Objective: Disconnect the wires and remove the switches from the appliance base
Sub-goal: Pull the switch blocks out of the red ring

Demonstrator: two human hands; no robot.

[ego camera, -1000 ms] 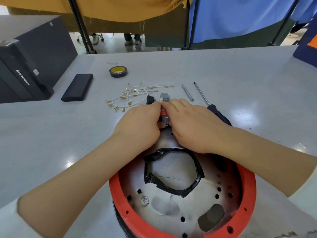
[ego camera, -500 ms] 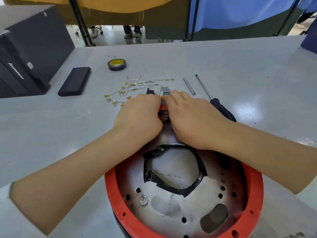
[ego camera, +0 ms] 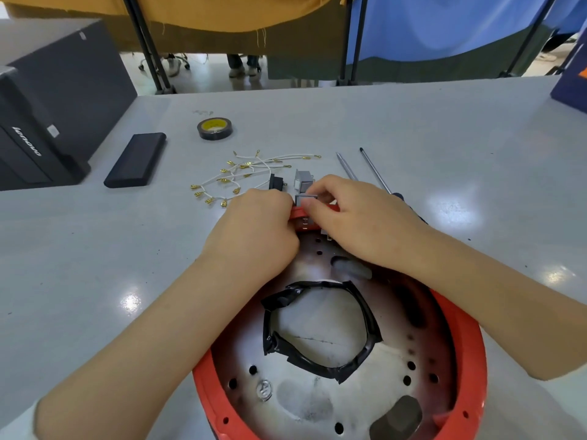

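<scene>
The round red-rimmed appliance base [ego camera: 470, 360] lies on the grey table [ego camera: 95, 265], its metal inside showing a ring of black tape [ego camera: 320, 366]. At the base's far rim my right hand [ego camera: 359, 223] pinches a small grey switch [ego camera: 305, 199] sitting in the red rim. My left hand [ego camera: 254, 230] grips the rim beside it, fingers curled. Beyond the hands lie a black switch [ego camera: 275, 181] and a grey switch [ego camera: 302, 180]. A bunch of white wires [ego camera: 244, 173] with brass terminals lies to their left.
Two screwdrivers [ego camera: 374, 169] lie right of the loose switches. A roll of black tape [ego camera: 214, 128], a flat black case [ego camera: 136, 164] and a black computer tower [ego camera: 47, 100] sit at the back left. A dark blue box [ego camera: 571, 81] stands at the far right edge.
My right hand's fingers have lifted off the rim and now pinch the grey switch, which shows above the red edge. The left hand stays on the rim.
</scene>
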